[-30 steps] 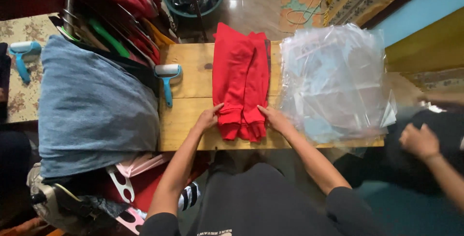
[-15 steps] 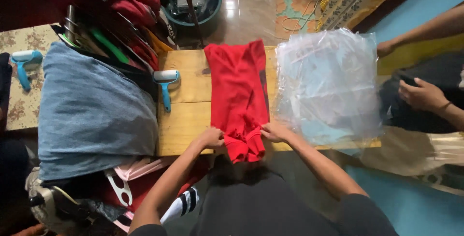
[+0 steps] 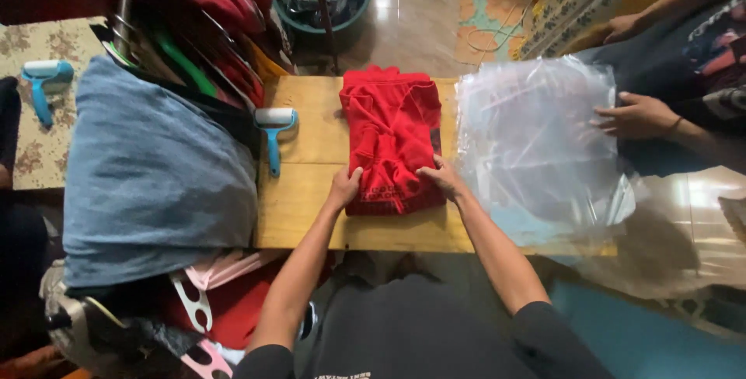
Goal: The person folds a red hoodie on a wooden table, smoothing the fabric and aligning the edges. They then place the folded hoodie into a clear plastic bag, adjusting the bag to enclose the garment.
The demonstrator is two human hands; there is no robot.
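While the red garment (image 3: 391, 140) lies folded into a compact block near the middle of the wooden board (image 3: 305, 200), I have both hands on its near edge. My left hand (image 3: 344, 187) rests on the lower left corner, fingers bent and pressing down on the cloth rather than wrapped around it. My right hand (image 3: 440, 178) sits on the lower right edge — fingers curled onto the fabric, thumb toward the fold; whether any cloth is pinched under them I cannot tell.

Just left of the garment a lint roller (image 3: 273, 132) with a light blue handle lies on the board, apart from the cloth. To the right, a stack of clear plastic bags (image 3: 536, 138) overlaps the board's right end and touches the garment's right side, or very nearly. Another person's hand (image 3: 637, 116) lies flat on the far edge of that plastic (a dark band on the wrist).

Farther left, a folded grey-blue cloth (image 3: 155, 169) covers a heap beside the board, with pink hangers (image 3: 203, 293) poking out below it — and a second blue roller (image 3: 43, 84) sits on the patterned surface at the far left.
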